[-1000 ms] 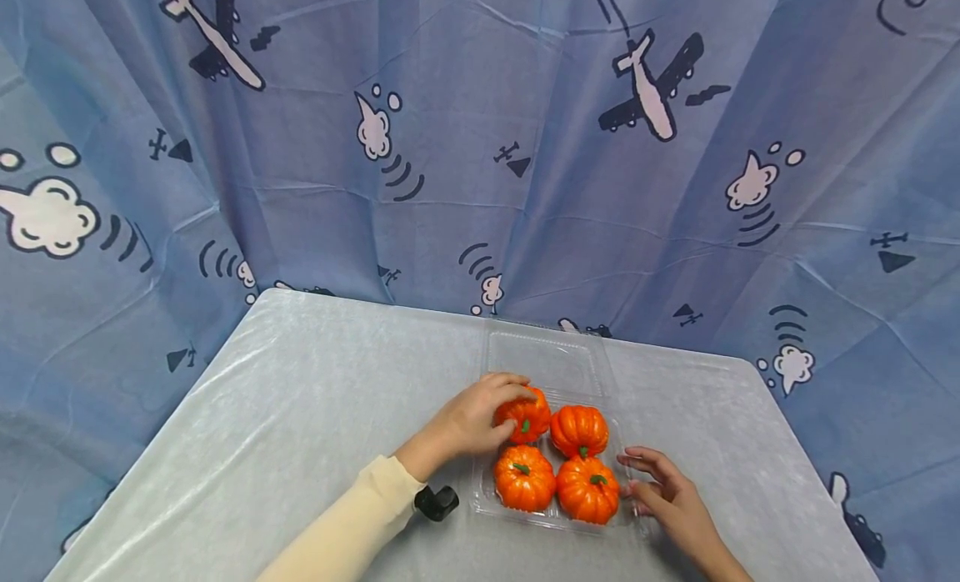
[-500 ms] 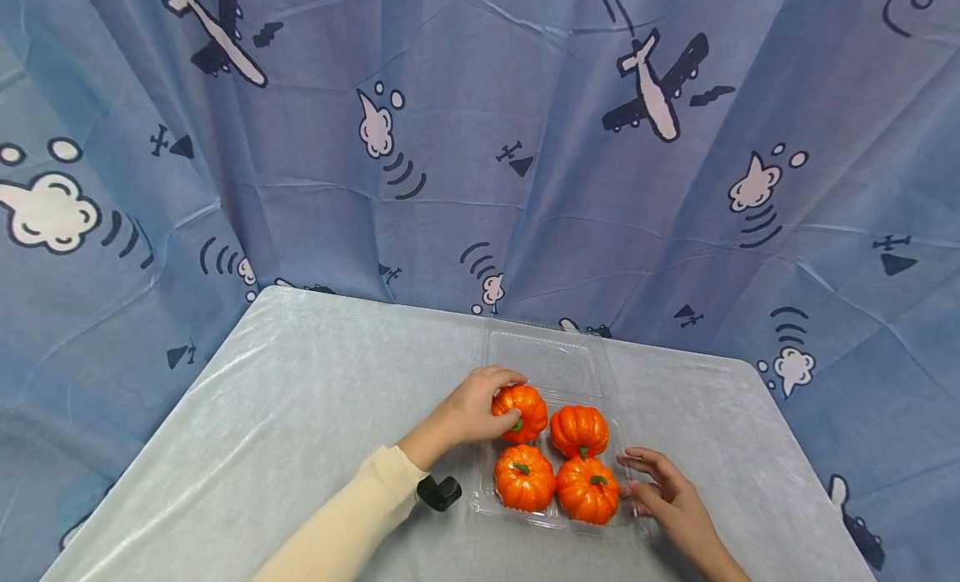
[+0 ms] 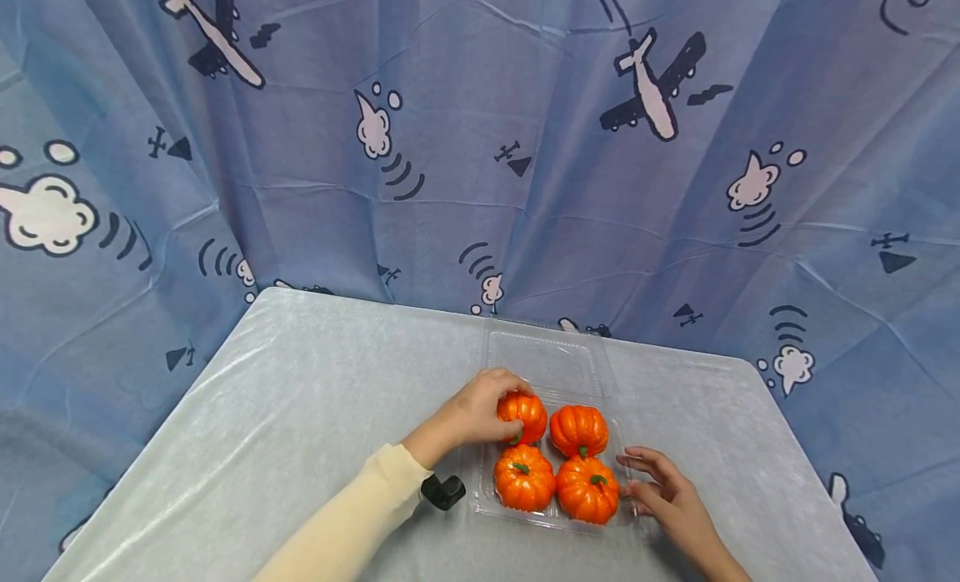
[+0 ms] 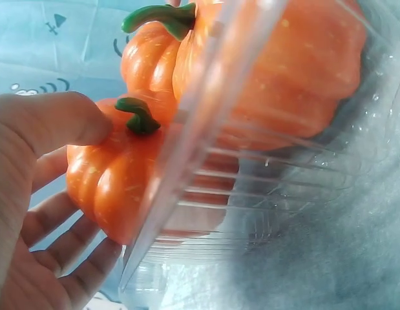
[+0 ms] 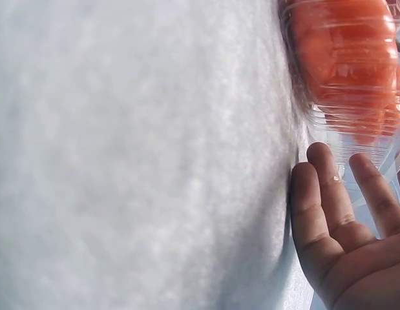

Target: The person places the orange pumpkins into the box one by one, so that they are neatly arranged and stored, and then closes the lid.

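Several small orange toy pumpkins with green stems sit in a clear plastic clamshell container (image 3: 542, 521). My left hand (image 3: 477, 412) holds the far-left pumpkin (image 3: 528, 415); in the left wrist view its thumb (image 4: 77, 119) presses near the stem while the fingers reach around the far side. Beside it are the far-right pumpkin (image 3: 579, 429), the near-left pumpkin (image 3: 523, 479) and the near-right pumpkin (image 3: 588, 490). At the container's right side is my right hand (image 3: 670, 496), its fingertips right at the wall. The right wrist view shows those fingers (image 5: 335, 194) extended, holding nothing.
The container's transparent lid (image 3: 547, 361) lies folded back toward the table's far edge. A pale cloth covers the table (image 3: 315, 382). Behind it hangs a blue curtain (image 3: 450, 148) printed with airplanes. A black wrist device (image 3: 442, 491) sticks out below the left sleeve.
My left hand has shifted from over the far-left pumpkin to around its left side. That pumpkin has turned, its stem now nearer the front left. The right hand stays where it was.
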`<state>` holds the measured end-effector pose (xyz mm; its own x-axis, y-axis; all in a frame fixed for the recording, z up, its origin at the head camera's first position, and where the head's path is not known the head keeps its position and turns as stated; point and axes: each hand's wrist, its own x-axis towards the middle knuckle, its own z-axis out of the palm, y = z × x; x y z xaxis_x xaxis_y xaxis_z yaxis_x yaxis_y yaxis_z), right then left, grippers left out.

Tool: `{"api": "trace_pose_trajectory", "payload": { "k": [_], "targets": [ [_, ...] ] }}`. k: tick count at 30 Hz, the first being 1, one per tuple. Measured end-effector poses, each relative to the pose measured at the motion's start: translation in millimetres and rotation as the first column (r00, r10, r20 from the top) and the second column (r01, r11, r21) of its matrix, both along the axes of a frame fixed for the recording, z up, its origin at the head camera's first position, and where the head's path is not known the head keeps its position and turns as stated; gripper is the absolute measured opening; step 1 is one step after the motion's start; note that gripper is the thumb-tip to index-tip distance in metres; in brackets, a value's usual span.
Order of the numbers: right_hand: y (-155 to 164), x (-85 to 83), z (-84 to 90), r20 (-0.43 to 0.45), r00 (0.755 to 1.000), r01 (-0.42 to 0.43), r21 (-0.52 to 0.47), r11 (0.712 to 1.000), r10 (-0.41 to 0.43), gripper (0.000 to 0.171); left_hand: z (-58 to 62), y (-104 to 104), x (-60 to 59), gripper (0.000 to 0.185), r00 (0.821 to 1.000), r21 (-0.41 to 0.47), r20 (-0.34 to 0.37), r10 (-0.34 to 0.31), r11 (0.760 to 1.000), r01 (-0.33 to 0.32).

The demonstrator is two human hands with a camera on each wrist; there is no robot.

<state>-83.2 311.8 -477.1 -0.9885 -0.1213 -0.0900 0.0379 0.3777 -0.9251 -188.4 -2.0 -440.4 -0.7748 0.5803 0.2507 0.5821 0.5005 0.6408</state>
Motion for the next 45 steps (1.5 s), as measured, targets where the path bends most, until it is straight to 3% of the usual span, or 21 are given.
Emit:
{"api": "trace_pose_trajectory", "payload": {
  "k": [13, 27, 32, 35, 40, 45],
  "targets": [
    [1, -1.2, 1.7, -0.005, 1.0, -0.005, -0.001, 1.0, 0.005, 0.046, -2.5, 3, -1.9, 0.036, 1.0, -0.028, 0.019, -0.006, 1.0, 0.006],
    [2, -1.1, 1.1, -0.009, 1.0, 0.004, 0.003, 1.0, -0.004, 0.045, -1.6, 6, 0.2, 0.037, 0.999, -0.098, -0.042, -0.014, 0.995, 0.01],
    [1, 0.6, 0.7, 0.018, 1.0, 0.02, 0.008, 1.0, -0.02, 0.046, -0.7, 1, -1.9, 0.041, 0.999, -0.055, -0.041, -0.034, 0.998, 0.031],
    [1, 1.3, 0.6, 0.021, 1.0, 0.023, 0.009, 1.0, -0.023, 0.046, 2.4, -5, -6.0, 0.04, 0.999, 0.011, -0.033, 0.004, 1.0, -0.004],
    [-1, 2.0, 1.1, 0.017, 0.999, 0.035, 0.014, 0.999, -0.035, 0.047, 5.3, -17, -17.3, 0.037, 0.99, 0.12, -0.022, 0.139, 0.984, -0.135],
    [-1, 2.5, 1.4, 0.025, 0.998, 0.051, 0.02, 0.998, -0.052, 0.047, -0.9, -25, -30.2, 0.038, 0.977, 0.181, 0.057, 0.204, 0.961, -0.211]
  ]
}}
